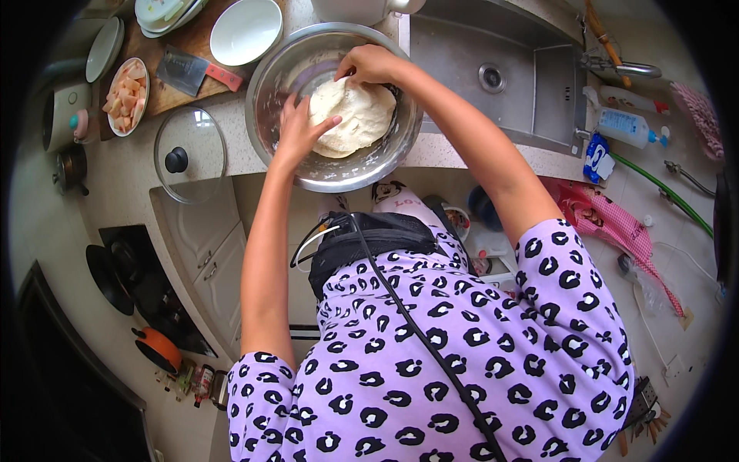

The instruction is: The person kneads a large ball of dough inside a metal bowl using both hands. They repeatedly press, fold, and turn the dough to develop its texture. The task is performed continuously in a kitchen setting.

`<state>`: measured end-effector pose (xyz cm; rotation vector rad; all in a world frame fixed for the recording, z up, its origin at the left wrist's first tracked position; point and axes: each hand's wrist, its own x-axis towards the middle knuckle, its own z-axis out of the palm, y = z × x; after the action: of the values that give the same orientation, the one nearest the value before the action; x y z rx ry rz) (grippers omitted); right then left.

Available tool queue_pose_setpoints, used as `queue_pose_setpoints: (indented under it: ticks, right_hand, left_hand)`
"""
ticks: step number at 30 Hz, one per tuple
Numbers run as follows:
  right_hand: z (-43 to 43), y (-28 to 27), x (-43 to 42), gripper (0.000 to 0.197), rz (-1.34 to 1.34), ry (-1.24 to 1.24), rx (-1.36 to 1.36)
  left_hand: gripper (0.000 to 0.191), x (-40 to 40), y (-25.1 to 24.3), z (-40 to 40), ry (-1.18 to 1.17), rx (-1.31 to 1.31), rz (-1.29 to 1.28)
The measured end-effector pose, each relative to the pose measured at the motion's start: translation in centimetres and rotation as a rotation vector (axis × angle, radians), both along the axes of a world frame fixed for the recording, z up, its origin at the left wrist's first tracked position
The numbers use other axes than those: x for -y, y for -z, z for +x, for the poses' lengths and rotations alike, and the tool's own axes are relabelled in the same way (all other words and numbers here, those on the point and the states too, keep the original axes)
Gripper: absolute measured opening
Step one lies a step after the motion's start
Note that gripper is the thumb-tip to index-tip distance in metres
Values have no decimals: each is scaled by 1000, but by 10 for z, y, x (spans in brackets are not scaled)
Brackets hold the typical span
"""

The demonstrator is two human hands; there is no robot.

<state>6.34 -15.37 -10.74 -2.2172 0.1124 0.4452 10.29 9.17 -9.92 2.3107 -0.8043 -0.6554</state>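
Note:
A large pale lump of dough [353, 118] lies in a wide stainless steel bowl [262, 144] at the counter's front edge. My right hand [368, 63] reaches over the bowl from the right, its bent fingers gripping the dough's far edge. At the dough's left side is my left hand [301, 130], fingers spread and thumb lying against the dough. Floury smears and bits of dough cling to the bowl's inner wall. The undersides of both hands are hidden.
Left of the bowl are a glass lid [199, 138], a cleaver [185, 72] on a wooden cutting board [167, 104], a plate of cut pink pieces [127, 95] and a white bowl [246, 32]. To the right sits a steel sink [462, 52]. A black cable [398, 306] crosses my shirt.

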Motion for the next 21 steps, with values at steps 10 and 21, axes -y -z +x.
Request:
queue_pose_setpoints:
  ticks: [10, 21]
  right_hand:
    - [-15, -3, -16, 28, -133, 68, 222]
    - [7, -4, -12, 23, -160, 57, 52]
  left_hand:
    - [28, 43, -13, -13, -48, 270, -208]
    - [16, 32, 9, 9, -214, -189, -296]
